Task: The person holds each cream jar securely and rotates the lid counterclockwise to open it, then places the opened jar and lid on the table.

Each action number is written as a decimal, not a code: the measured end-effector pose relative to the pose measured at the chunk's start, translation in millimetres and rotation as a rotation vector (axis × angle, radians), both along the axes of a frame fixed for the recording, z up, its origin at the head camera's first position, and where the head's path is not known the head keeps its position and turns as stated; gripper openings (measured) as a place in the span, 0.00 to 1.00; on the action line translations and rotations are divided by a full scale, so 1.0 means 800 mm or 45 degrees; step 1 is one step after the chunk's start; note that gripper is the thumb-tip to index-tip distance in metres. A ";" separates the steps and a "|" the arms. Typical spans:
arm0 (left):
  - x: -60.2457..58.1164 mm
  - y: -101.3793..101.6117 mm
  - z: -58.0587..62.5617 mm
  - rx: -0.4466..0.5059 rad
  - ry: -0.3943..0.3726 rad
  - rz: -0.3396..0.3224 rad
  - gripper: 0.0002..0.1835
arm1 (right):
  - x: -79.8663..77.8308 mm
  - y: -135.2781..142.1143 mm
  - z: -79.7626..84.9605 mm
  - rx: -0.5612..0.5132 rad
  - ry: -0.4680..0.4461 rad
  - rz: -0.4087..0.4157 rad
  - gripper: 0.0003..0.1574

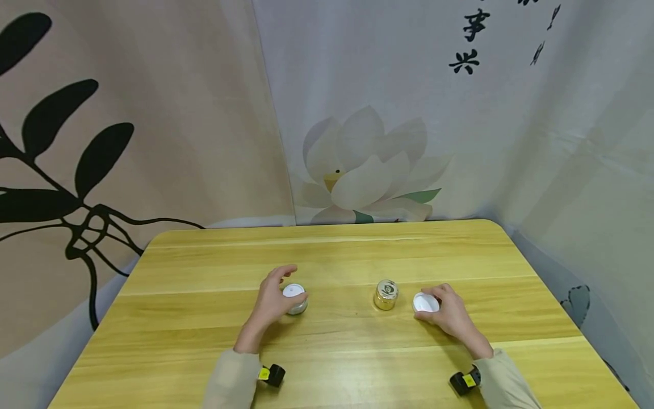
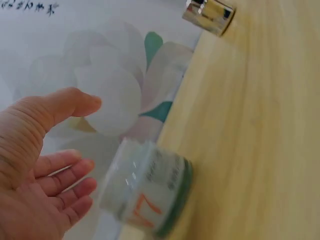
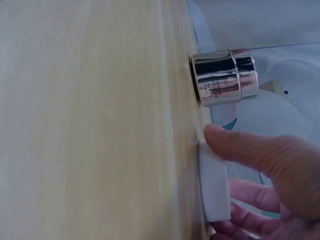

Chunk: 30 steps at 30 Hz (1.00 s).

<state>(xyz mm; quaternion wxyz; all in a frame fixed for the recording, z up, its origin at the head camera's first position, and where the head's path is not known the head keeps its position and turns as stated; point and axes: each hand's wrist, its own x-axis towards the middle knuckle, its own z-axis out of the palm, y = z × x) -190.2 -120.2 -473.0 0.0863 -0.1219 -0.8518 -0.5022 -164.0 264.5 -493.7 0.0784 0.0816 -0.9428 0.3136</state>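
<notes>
Wooden tabletop (image 1: 337,358): jar (image 2: 146,187) upright, neck up; lid (image 1: 425,303) flat in right hand (image 1: 452,312).

Ones and twos

One V7 container (image 2: 150,190) plus one gold container (image 1: 385,296): two. One white lid (image 1: 426,303). One left hand (image 1: 271,298) plus one right hand (image 1: 451,312): two. Two sleeves (image 1: 232,378), two wrist cameras (image 1: 275,375), one surface (image 1: 332,363), one printed flower (image 1: 363,182).
</notes>
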 end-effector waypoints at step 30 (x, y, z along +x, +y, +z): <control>-0.014 0.157 -0.012 0.173 0.012 -0.331 0.26 | 0.000 0.001 0.000 -0.012 -0.016 -0.020 0.33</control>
